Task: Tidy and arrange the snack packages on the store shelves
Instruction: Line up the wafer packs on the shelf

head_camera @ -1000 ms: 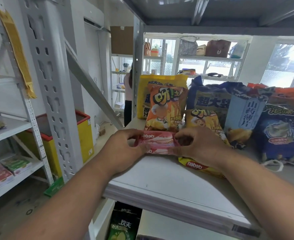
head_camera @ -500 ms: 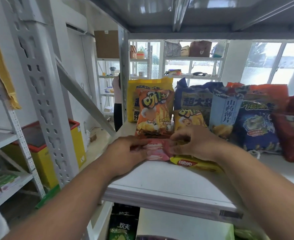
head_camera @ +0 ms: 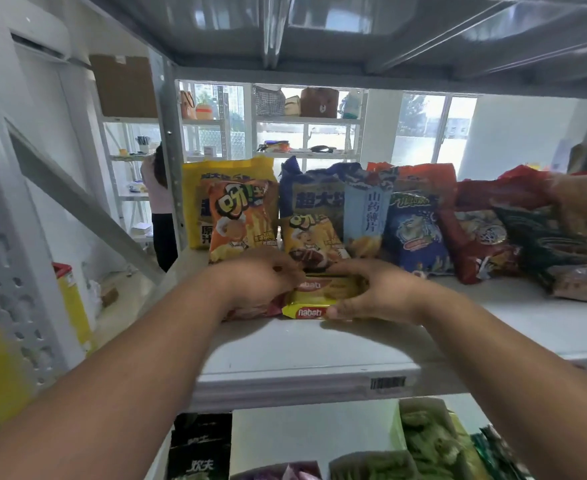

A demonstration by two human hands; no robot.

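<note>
- Far left, a yellow bin with a red rim (head_camera: 69,299) sits on the floor beyond the grey upright.
- Left hand (head_camera: 261,282) is down on the white shelf (head_camera: 319,344), fingers curled over a red wafer pack (head_camera: 250,310) lying flat beneath it.
- Just behind, an orange snack bag (head_camera: 240,220) stands upright before a yellow bag (head_camera: 228,178).
- Centre: two yellow Nabati wafer packs (head_camera: 314,299) are stacked flat near the shelf front, touching the red pack.
- Right hand (head_camera: 378,292) has its grip on the stack's right end, thumb at the front edge.
- Rightward, a pale blue chip bag (head_camera: 366,209), dark blue bag (head_camera: 416,233) and red bag (head_camera: 475,244) line the back.
</note>
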